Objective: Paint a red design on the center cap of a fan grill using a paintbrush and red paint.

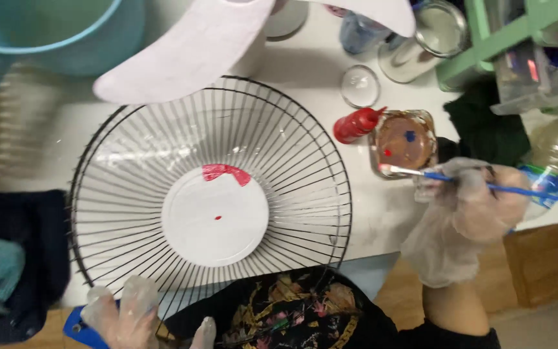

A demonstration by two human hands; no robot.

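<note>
The black wire fan guard (211, 187) lies on the white desk (305, 71), its white centre disc (216, 216) bearing a red smear. The gloved left hand (127, 317) grips its near rim; the gloved right hand (469, 200) has its fingers closed around a blue paintbrush (460, 179) over a square paint dish (405, 141).

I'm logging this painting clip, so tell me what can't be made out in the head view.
- Left hand: cut off by the bottom edge at the fan guard rim; its grip is unclear.
- Jars along the top: cropped by the edge and a white fan blade; contents unclear.
- Brush in the right hand: tip blurred over the paint dish; colour on it unclear.
</note>
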